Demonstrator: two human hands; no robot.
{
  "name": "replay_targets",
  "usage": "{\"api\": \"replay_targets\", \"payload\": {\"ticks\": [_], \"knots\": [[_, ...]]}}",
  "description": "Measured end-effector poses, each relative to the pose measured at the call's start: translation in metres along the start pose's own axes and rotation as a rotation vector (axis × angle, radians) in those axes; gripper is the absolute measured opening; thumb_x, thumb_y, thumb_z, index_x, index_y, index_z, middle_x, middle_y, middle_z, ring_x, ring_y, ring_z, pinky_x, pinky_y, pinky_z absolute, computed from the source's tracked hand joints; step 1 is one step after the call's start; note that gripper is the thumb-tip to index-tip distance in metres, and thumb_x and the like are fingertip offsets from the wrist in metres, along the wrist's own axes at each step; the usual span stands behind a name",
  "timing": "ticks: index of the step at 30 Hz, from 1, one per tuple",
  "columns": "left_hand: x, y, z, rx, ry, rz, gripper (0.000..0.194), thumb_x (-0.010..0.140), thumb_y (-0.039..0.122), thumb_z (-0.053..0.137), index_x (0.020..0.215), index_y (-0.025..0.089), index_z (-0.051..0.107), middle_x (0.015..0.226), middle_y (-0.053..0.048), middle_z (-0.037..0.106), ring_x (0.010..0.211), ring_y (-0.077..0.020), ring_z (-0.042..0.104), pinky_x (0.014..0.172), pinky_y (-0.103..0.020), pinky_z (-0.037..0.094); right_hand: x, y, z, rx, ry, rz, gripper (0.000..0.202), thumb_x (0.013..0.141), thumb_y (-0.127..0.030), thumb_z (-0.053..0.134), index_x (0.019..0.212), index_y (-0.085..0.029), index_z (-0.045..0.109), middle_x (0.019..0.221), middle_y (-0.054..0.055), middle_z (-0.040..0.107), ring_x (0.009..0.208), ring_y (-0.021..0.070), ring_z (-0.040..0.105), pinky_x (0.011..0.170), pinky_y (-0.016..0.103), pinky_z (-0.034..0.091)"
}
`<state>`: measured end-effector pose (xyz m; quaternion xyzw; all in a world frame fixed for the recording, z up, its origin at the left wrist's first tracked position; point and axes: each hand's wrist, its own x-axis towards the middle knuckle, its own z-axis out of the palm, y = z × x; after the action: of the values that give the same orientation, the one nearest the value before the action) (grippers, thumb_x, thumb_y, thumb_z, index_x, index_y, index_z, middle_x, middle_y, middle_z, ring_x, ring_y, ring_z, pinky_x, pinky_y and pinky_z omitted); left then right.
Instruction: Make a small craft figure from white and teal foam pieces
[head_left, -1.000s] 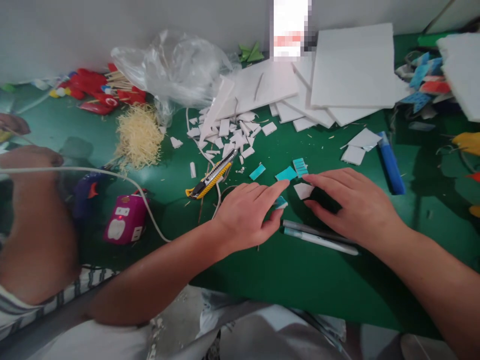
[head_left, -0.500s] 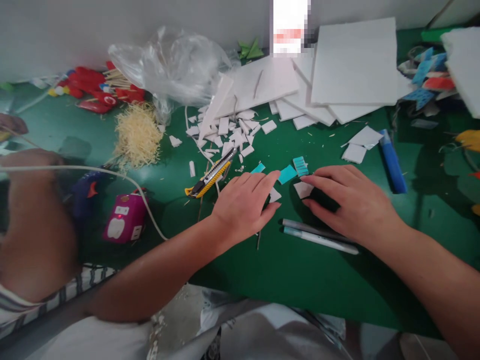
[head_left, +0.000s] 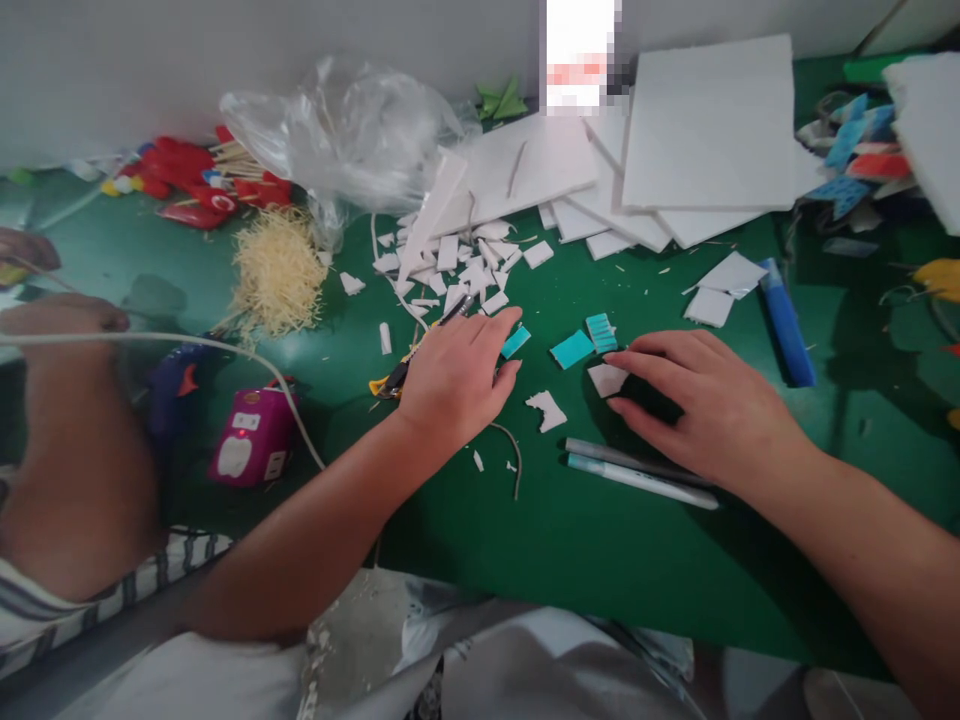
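Note:
My left hand (head_left: 459, 368) is over the yellow utility knife (head_left: 384, 386), covering most of it; thumb and fingers are apart. Close to its fingertips lies a small blue piece (head_left: 516, 341). My right hand (head_left: 694, 400) has its thumb and index finger at a small white piece (head_left: 606, 379), with a gap between the fingertips. Beside that piece are a blue rectangle (head_left: 572, 350) and a blue striped piece (head_left: 601, 332). A ragged white scrap (head_left: 548, 411) lies between the hands. Below my right hand lie a grey pen (head_left: 622, 457) and a white pen (head_left: 641, 481).
White foam sheets (head_left: 709, 125) and scraps (head_left: 450, 265) lie at the back, beside a clear plastic bag (head_left: 360, 130). A magenta box (head_left: 251, 437), a cable (head_left: 298, 420) and another person's arm (head_left: 79, 430) are left. A blue cutter (head_left: 787, 325) lies right.
My left hand has moved left, from beside the white scrap to over the knife, uncovering the scrap and a curved grey strand. My right hand has barely moved.

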<state>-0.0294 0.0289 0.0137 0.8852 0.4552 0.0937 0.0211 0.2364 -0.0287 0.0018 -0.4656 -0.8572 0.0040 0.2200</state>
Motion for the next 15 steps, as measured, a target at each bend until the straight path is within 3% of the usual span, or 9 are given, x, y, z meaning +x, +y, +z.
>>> {"api": "replay_targets", "payload": {"ticks": [5,10,15], "knots": [[0.0013,0.0018,0.0039,0.004,0.03,0.066,0.035,0.099,0.021,0.053,0.132,0.015,0.063,0.099,-0.007,0.076,0.092,-0.0251,0.071,0.08,-0.035,0.052,-0.001,0.0,0.0006,-0.008,0.001,-0.012,0.026,0.095,-0.028,0.062,0.115,-0.013,0.07,0.106,0.014,0.073,0.092,0.0251,0.068,0.079,0.041,0.059],[-0.004,0.0025,0.0073,-0.195,0.172,0.199,0.034,0.099,0.015,0.053,0.132,0.012,0.06,0.1,-0.006,0.076,0.089,-0.0199,0.07,0.082,-0.032,0.055,-0.0014,-0.0003,-0.0004,0.012,-0.007,0.004,0.025,0.094,-0.027,0.062,0.116,-0.017,0.069,0.108,0.013,0.074,0.092,0.025,0.069,0.08,0.043,0.059],[-0.003,0.009,0.0074,-0.304,0.216,0.377,0.029,0.102,0.015,0.053,0.129,0.011,0.06,0.103,-0.008,0.077,0.085,-0.016,0.071,0.083,-0.03,0.056,-0.0017,0.0005,-0.002,0.023,-0.01,-0.011,0.026,0.094,-0.027,0.064,0.116,-0.014,0.069,0.107,0.014,0.074,0.092,0.0247,0.069,0.078,0.04,0.058]]}}
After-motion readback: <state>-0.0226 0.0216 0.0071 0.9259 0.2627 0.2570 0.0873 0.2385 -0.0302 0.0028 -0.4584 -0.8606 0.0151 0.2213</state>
